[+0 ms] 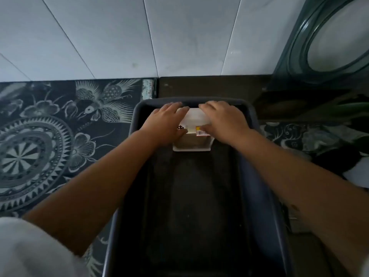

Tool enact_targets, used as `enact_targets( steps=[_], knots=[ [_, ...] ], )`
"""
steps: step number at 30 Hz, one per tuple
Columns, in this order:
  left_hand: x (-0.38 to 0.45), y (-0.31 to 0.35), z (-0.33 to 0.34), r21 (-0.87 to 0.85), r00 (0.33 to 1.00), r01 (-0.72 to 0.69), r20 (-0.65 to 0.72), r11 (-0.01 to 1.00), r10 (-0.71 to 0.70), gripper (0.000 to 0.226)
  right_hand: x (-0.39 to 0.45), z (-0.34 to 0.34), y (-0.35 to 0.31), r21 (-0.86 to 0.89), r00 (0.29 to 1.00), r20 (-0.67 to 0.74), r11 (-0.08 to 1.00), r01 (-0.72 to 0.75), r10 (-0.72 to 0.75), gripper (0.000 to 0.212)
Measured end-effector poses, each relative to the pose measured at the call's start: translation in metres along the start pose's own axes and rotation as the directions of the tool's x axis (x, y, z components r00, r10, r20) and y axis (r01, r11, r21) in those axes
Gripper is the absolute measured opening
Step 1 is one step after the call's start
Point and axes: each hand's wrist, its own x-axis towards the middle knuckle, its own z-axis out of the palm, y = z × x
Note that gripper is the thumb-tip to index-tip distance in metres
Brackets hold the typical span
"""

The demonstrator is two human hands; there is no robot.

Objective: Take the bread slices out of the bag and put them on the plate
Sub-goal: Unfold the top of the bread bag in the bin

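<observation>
Both hands are out in front of me, down at the far end of the tray. My left hand [166, 121] lies palm-down on the left side of the bag [192, 134], fingers stretched toward the tray's far wall and the thumb pressed against the bag's near left corner. My right hand [223, 121] lies the same way on the right side, fingers flat across the top and the thumb tucked against the label [202, 131]. Neither hand is curled into a fist; both are spread and pressing on the bag, though I cannot tell whether they actually grip it or only rest on it.

From the biggest thing down: the wall [139, 37] of pale panels fills the top of my view. Below it a dark mat [50, 126] with white flowers and a wheel-like pattern covers the surface on my left. The tray [259, 186], dark with a bluish rim, runs from my body to the wall, and my forearms cross over its sides. A dark round-framed thing [311, 47] stands at the upper right; I cannot tell what it is. Green leaves [343, 110] show below it. The bag sits inside the tray at its far end, whitish on top, with something brown showing through its near face. The label on it is yellow and red with a barcode. No slices are out of the bag.
</observation>
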Motion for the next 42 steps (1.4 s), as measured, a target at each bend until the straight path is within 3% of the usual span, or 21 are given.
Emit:
enact_targets(
  steps=[6,11,16,23,29,35,39,42],
  knots=[
    [0.018,-0.016,0.012,0.003,0.997,-0.033,0.067,0.999,0.033,0.059,0.016,0.015,0.014,-0.042,0.991,0.09,0.993,0.106,-0.102,0.061],
    [0.023,-0.012,0.011,0.03,0.997,-0.018,0.076,0.999,0.016,0.051,0.015,0.017,0.014,-0.012,0.989,0.083,0.992,0.123,-0.122,0.043],
    [0.009,-0.002,-0.003,0.11,0.999,-0.038,0.027,0.993,0.035,0.031,0.005,0.0,0.008,-0.096,0.978,0.091,0.976,0.196,-0.188,0.014],
    [-0.056,0.027,-0.028,0.229,0.995,-0.092,-0.009,0.969,0.097,0.026,-0.052,-0.034,-0.019,-0.205,0.97,0.076,0.948,0.242,-0.231,0.017],
    [-0.147,0.069,-0.023,0.201,0.995,-0.102,0.01,0.974,0.102,0.03,-0.139,-0.052,-0.06,-0.146,0.96,0.013,0.949,0.279,-0.28,0.007],
    [-0.231,0.101,0.008,0.195,0.985,-0.162,-0.032,0.967,0.171,0.036,-0.232,-0.052,-0.103,-0.073,0.965,-0.012,0.963,0.261,-0.262,0.01],
    [-0.274,0.123,0.031,0.162,0.981,-0.173,-0.064,0.972,0.185,0.038,-0.278,-0.048,-0.122,-0.078,0.967,0.105,0.967,0.241,-0.233,0.018],
    [-0.293,0.132,0.043,0.135,0.982,-0.16,-0.076,0.978,0.171,0.038,-0.3,-0.041,-0.131,-0.067,0.97,0.111,0.972,0.223,-0.215,0.02]
  ],
)
